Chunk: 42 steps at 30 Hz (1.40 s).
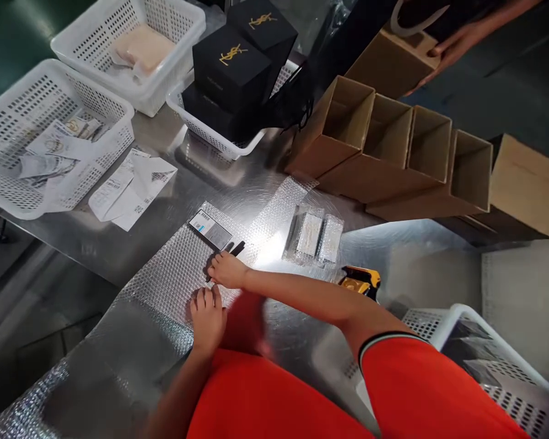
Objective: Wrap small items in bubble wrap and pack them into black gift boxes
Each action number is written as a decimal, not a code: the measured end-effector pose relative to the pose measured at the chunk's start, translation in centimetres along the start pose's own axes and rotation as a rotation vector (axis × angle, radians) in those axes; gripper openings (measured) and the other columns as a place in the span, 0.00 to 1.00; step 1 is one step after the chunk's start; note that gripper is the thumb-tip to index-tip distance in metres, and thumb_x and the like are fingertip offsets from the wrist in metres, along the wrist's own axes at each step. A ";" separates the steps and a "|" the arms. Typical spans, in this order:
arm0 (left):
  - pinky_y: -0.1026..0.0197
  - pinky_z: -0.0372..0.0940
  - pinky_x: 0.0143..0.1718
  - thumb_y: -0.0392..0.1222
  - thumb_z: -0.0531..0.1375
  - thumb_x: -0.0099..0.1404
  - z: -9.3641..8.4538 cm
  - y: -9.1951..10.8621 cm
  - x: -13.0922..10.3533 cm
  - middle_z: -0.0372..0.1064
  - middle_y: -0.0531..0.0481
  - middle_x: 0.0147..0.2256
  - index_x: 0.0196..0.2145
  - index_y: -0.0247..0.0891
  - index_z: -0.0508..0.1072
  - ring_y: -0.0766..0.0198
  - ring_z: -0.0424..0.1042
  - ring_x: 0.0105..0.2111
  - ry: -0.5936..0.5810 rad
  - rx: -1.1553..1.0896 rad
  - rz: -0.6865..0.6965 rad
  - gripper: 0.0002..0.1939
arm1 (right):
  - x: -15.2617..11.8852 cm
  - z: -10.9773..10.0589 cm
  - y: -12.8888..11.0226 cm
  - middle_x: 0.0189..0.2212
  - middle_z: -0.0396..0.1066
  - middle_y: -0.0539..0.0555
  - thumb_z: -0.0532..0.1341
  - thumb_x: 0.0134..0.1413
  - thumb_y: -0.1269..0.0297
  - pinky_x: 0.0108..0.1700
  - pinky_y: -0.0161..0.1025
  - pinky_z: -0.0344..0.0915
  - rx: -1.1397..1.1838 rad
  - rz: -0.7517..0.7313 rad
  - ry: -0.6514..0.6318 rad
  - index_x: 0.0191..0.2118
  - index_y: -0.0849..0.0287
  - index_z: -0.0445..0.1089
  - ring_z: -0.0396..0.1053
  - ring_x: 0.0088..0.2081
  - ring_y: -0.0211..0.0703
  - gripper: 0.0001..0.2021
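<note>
Bubble wrap runs diagonally over the metal table, and a small flat box with a white label lies on it. My right hand is just below that box, its fingers curled down at the wrap; dark slim shapes stick out beside it, and what it grips is too small to tell. Nearer my body, my left hand rests on the edge of the wrap with its fingers apart. Two bubble-wrapped packets lie to the right. A yellow and black tool sits beyond my right forearm.
White baskets with papers and a pale packet stand at upper left. Black boxes fill another basket. Open cartons line the right back; another person's hand holds a carton. A basket is lower right.
</note>
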<state>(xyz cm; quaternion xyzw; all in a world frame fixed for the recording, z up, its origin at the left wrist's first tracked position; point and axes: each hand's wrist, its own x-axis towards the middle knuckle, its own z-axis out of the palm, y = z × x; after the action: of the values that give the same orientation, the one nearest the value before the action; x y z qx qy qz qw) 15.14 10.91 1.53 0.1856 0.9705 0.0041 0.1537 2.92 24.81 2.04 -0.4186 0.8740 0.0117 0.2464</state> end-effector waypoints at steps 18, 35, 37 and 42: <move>0.42 0.63 0.54 0.43 0.59 0.66 -0.4 0.2 0.0 0.68 0.32 0.54 0.60 0.31 0.69 0.43 0.65 0.56 -0.027 -0.024 0.001 0.26 | -10.0 -3.0 17.7 0.45 0.74 0.70 0.51 0.69 0.59 0.45 0.46 0.56 -0.190 0.587 -0.055 0.49 0.67 0.72 0.69 0.48 0.58 0.18; 0.40 0.59 0.61 0.41 0.56 0.67 -0.1 0.8 2.0 0.63 0.36 0.63 0.59 0.30 0.70 0.43 0.62 0.61 0.024 -0.089 0.132 0.24 | -10.9 0.2 6.2 0.46 0.72 0.67 0.47 0.71 0.56 0.47 0.46 0.55 0.097 0.722 0.092 0.52 0.64 0.69 0.68 0.49 0.56 0.20; 0.42 0.59 0.61 0.40 0.56 0.68 -0.3 0.9 2.3 0.63 0.34 0.63 0.59 0.30 0.70 0.44 0.62 0.62 0.044 -0.100 0.116 0.24 | -10.0 -0.3 8.6 0.46 0.72 0.67 0.50 0.70 0.55 0.47 0.46 0.54 0.027 0.614 0.104 0.50 0.64 0.70 0.67 0.48 0.56 0.19; 0.39 0.57 0.62 0.40 0.57 0.66 -0.7 1.4 3.0 0.63 0.34 0.63 0.60 0.31 0.68 0.43 0.60 0.63 0.018 -0.114 0.080 0.25 | -8.2 -0.9 12.0 0.45 0.73 0.64 0.57 0.66 0.56 0.49 0.47 0.53 -0.104 0.365 0.109 0.47 0.62 0.73 0.66 0.47 0.55 0.16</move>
<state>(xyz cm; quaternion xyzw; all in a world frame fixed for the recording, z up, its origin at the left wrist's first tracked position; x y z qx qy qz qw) 12.73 13.30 1.41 0.2152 0.9618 0.0672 0.1551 -2.03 38.36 4.17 -0.2653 0.9457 0.0786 0.1705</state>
